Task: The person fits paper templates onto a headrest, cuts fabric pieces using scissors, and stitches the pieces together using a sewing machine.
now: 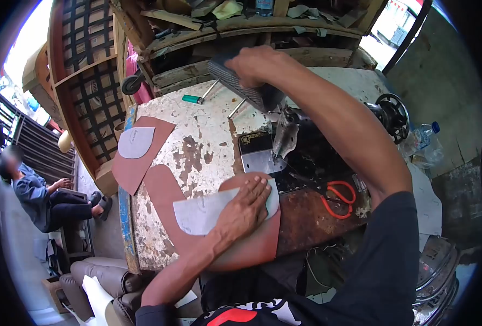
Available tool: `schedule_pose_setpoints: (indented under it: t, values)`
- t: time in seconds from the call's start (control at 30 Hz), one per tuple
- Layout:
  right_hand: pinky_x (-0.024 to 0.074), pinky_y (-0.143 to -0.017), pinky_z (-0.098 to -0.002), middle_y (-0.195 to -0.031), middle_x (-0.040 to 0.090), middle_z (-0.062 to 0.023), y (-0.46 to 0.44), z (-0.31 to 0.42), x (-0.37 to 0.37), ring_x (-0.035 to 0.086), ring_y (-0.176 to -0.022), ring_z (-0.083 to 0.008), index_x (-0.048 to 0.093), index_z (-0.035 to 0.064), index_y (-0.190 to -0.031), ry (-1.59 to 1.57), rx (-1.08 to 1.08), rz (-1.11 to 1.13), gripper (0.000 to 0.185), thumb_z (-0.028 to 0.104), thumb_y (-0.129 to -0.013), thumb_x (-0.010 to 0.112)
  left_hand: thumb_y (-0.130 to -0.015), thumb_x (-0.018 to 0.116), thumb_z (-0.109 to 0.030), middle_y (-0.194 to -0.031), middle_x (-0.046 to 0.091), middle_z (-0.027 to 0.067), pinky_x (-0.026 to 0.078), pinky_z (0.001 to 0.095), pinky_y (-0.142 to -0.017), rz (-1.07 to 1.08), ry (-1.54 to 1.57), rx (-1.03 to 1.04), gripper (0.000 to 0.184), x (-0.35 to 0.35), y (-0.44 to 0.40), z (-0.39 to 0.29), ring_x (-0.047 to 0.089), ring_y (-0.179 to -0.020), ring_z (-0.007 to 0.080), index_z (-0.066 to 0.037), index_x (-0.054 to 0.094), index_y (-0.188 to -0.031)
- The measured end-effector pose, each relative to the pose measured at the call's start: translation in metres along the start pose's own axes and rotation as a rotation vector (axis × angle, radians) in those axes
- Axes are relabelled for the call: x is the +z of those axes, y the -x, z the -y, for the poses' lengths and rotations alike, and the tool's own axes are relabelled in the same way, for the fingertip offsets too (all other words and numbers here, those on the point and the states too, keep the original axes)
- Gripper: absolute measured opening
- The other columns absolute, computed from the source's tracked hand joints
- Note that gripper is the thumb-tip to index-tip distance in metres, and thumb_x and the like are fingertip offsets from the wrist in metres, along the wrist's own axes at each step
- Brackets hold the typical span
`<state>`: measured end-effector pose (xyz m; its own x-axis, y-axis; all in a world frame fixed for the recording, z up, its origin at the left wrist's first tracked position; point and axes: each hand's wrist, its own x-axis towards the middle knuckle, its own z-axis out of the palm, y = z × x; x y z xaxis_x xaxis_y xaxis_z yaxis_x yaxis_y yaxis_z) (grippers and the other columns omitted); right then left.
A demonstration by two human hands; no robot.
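Observation:
My left hand [243,209] lies flat, fingers stretched, on a pale grey paper template [194,214]. Under the template is a brown piece of leather-like material [251,247] with a curved outline, spread over the table's front edge. At the far side of the table my right hand [257,64] grips a dark flat object with a ribbed surface [232,81]; its kind is not clear, and my fingers partly cover it. Just below that hand stands a black sewing machine [311,144]. Red-handled scissors [338,200] lie to its right front.
On the left, another brown piece [140,165] carries a second grey template [136,142]. A green lighter [192,99] lies on the peeling white table [170,144]. A cluttered wooden shelf [197,38] stands behind. A seated person [40,190] is off to the left.

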<state>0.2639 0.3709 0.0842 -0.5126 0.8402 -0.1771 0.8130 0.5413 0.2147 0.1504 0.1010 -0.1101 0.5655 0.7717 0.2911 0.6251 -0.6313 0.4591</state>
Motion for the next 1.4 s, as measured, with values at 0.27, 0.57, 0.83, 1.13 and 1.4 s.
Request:
schedule_pose_setpoints:
  t: [0.27,0.57,0.83,1.13,1.4]
  values:
    - [0.0583,-0.09,-0.0448,-0.112,0.075,-0.0179,0.159,0.011,-0.029,0.073,-0.103,-0.036,0.072,0.0034,-0.12,-0.345,-0.233,-0.741,0.033,0.022,-0.093,0.073,-0.093,0.064,-0.015,-0.148,0.059,0.0216,0.034,0.0476,-0.126,0.017,-0.044,0.083,0.052,0.0,-0.047,0.031,0.048,-0.145,0.0361,0.003,0.059,-0.141]
    - [0.0571,-0.088,-0.0448,-0.106,0.075,-0.0204,0.239,0.018,0.121,0.072,-0.099,-0.0394,0.077,0.005,-0.112,-0.792,0.063,-0.249,0.029,0.026,-0.095,0.07,-0.092,0.063,-0.012,-0.148,0.058,0.0213,0.036,0.0471,-0.125,0.016,-0.023,0.058,0.051,-0.001,-0.05,0.031,0.049,-0.144,0.0369,0.001,0.059,-0.142]
    - [0.0557,-0.089,-0.0473,-0.104,0.075,-0.022,0.18,0.012,0.194,0.072,-0.099,-0.0413,0.077,0.0026,-0.107,-0.718,0.013,-0.389,0.03,0.028,-0.092,0.071,-0.089,0.064,-0.006,-0.148,0.058,0.0217,0.038,0.0473,-0.124,-0.014,-0.021,0.037,0.05,-0.002,-0.055,0.031,0.051,-0.143,0.038,0.001,0.061,-0.138]
    - [0.0508,-0.094,-0.0473,-0.108,0.075,-0.0174,0.181,0.021,0.213,0.068,-0.104,-0.0392,0.077,0.0072,-0.107,-0.926,0.026,-0.475,0.024,0.022,-0.088,0.076,-0.089,0.062,-0.005,-0.146,0.059,0.0224,0.038,0.0479,-0.124,-0.015,-0.007,0.036,0.049,-0.003,-0.055,0.029,0.05,-0.142,0.0402,-0.001,0.058,-0.137]
    - [0.054,-0.083,-0.0506,-0.095,0.07,-0.0161,0.215,0.041,0.184,0.066,-0.094,-0.0393,0.075,0.0054,-0.098,-0.759,0.057,-0.484,0.016,0.019,-0.089,0.074,-0.089,0.062,-0.005,-0.148,0.057,0.0215,0.039,0.048,-0.124,0.004,0.016,0.028,0.053,-0.006,-0.056,0.026,0.05,-0.142,0.0413,-0.005,0.058,-0.141]
